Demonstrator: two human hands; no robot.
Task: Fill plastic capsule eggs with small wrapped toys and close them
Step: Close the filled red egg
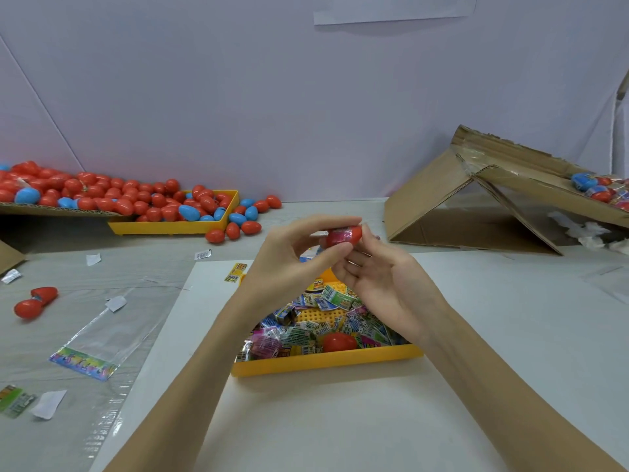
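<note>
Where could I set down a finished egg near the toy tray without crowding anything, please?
The white sheet is bare in front of the near yellow tray, between the forearms, and to its right toward the cardboard box. Crowded: the tray's wrapped toys, the far tray with its egg pile, and the left side's plastic bag and scraps.

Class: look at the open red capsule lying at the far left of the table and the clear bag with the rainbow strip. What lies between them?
In the head view, only a small white paper scrap lies between the open red capsule and the clear bag.

Light was bright and even, with soft shadows. The tabletop (340, 420) edges bent from wide-angle distortion; everything looked slightly soft.
</note>
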